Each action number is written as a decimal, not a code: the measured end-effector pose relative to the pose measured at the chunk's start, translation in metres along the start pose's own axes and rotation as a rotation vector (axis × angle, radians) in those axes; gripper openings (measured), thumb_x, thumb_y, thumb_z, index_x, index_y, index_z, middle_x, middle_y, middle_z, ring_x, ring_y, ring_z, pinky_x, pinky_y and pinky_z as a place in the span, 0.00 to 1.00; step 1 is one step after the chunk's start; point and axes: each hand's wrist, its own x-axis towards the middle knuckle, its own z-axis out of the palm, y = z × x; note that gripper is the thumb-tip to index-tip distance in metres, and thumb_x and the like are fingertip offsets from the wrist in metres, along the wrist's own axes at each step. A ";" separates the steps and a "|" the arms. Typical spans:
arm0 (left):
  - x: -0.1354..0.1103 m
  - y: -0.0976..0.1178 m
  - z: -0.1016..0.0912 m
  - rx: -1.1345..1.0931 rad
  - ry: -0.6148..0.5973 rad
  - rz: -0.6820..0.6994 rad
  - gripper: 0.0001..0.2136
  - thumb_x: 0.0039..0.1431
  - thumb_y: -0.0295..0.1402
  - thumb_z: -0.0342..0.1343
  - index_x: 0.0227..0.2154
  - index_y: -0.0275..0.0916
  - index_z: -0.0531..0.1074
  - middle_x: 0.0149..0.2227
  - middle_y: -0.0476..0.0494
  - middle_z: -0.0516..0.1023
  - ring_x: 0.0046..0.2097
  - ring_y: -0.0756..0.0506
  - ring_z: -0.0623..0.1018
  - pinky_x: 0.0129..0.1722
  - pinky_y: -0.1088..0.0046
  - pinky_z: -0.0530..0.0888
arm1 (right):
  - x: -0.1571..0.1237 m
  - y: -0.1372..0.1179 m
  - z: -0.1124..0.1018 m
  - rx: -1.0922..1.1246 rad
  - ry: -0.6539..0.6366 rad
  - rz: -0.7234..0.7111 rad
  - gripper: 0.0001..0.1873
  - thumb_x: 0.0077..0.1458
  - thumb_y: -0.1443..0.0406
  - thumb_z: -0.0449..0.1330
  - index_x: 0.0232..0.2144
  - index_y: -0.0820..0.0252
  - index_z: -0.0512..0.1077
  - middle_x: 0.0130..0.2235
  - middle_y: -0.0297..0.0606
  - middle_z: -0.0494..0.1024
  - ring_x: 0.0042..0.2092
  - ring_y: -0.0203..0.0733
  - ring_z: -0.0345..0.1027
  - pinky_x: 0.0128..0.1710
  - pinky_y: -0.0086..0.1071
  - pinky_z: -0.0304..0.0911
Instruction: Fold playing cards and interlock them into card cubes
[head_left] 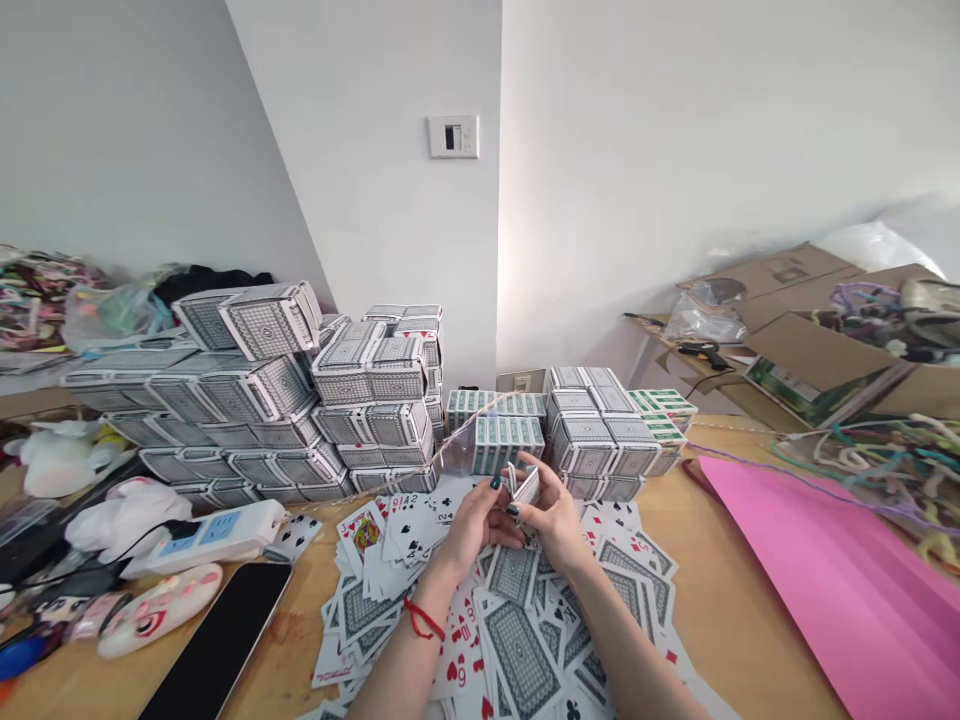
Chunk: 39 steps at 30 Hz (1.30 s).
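Observation:
Both my hands meet above a heap of loose playing cards (517, 620) spread over the wooden table (742, 620). My left hand (476, 520), with dark nails and a red string at the wrist, and my right hand (551, 515) together grip a small stack of cards (523, 486), held tilted between the fingers. Some loose cards lie face up, others show their grey patterned backs.
Stacks of wrapped card decks (300, 400) pile up at the back left and more decks (600, 430) at the back centre. A pink sheet (825, 570) lies right. A power strip (210, 535), a black phone (217, 650) and plush toys sit left; cardboard boxes (817, 350) stand far right.

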 end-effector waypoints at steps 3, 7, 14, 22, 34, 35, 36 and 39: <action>-0.002 0.004 -0.005 -0.110 -0.072 -0.093 0.16 0.54 0.41 0.53 0.42 0.38 0.65 0.26 0.48 0.72 0.25 0.50 0.74 0.26 0.73 0.74 | -0.001 0.000 0.000 -0.111 -0.053 0.020 0.39 0.33 0.63 0.70 0.51 0.54 0.63 0.43 0.39 0.73 0.39 0.45 0.68 0.35 0.33 0.67; -0.002 0.007 -0.012 -0.186 -0.058 -0.126 0.15 0.50 0.37 0.58 0.39 0.37 0.68 0.29 0.47 0.74 0.27 0.50 0.74 0.30 0.71 0.75 | 0.000 0.004 0.001 -0.176 -0.068 0.005 0.42 0.32 0.62 0.71 0.52 0.56 0.63 0.44 0.41 0.72 0.42 0.47 0.68 0.41 0.35 0.66; -0.005 0.014 -0.009 -0.140 -0.026 -0.002 0.10 0.47 0.33 0.61 0.32 0.38 0.68 0.38 0.46 0.73 0.39 0.47 0.74 0.44 0.67 0.70 | 0.001 0.005 0.000 -0.270 0.091 0.039 0.36 0.42 0.56 0.65 0.54 0.57 0.62 0.42 0.43 0.74 0.44 0.49 0.67 0.39 0.36 0.66; 0.000 0.001 -0.006 0.086 -0.045 0.034 0.15 0.37 0.28 0.66 0.25 0.36 0.64 0.27 0.50 0.71 0.34 0.49 0.72 0.32 0.75 0.68 | -0.001 0.004 -0.004 -0.090 0.052 0.072 0.32 0.42 0.57 0.65 0.51 0.58 0.66 0.46 0.43 0.73 0.48 0.50 0.65 0.45 0.40 0.62; -0.002 -0.008 0.009 0.395 0.148 0.342 0.26 0.44 0.27 0.60 0.48 0.42 0.60 0.49 0.39 0.69 0.49 0.41 0.71 0.42 0.65 0.72 | -0.001 -0.004 -0.005 0.061 -0.066 0.082 0.26 0.45 0.59 0.61 0.49 0.55 0.69 0.52 0.39 0.70 0.53 0.53 0.61 0.52 0.43 0.57; -0.002 -0.009 0.010 0.437 0.175 0.357 0.26 0.44 0.27 0.60 0.48 0.42 0.60 0.50 0.39 0.68 0.49 0.41 0.70 0.44 0.64 0.72 | -0.001 -0.004 -0.005 0.051 -0.048 0.080 0.25 0.46 0.59 0.61 0.48 0.55 0.70 0.51 0.39 0.71 0.53 0.52 0.61 0.52 0.43 0.57; -0.001 -0.010 0.010 0.485 0.201 0.374 0.25 0.45 0.28 0.59 0.49 0.43 0.62 0.50 0.39 0.68 0.50 0.41 0.70 0.45 0.63 0.71 | -0.001 -0.004 -0.004 0.031 -0.025 0.079 0.24 0.46 0.59 0.60 0.48 0.55 0.70 0.51 0.38 0.71 0.54 0.52 0.60 0.52 0.42 0.56; 0.000 -0.014 0.005 0.641 0.273 0.441 0.24 0.45 0.28 0.59 0.48 0.43 0.64 0.51 0.40 0.68 0.51 0.39 0.69 0.49 0.59 0.69 | 0.000 -0.003 0.000 -0.063 0.046 0.088 0.22 0.48 0.58 0.60 0.46 0.55 0.71 0.51 0.37 0.71 0.53 0.51 0.61 0.53 0.42 0.56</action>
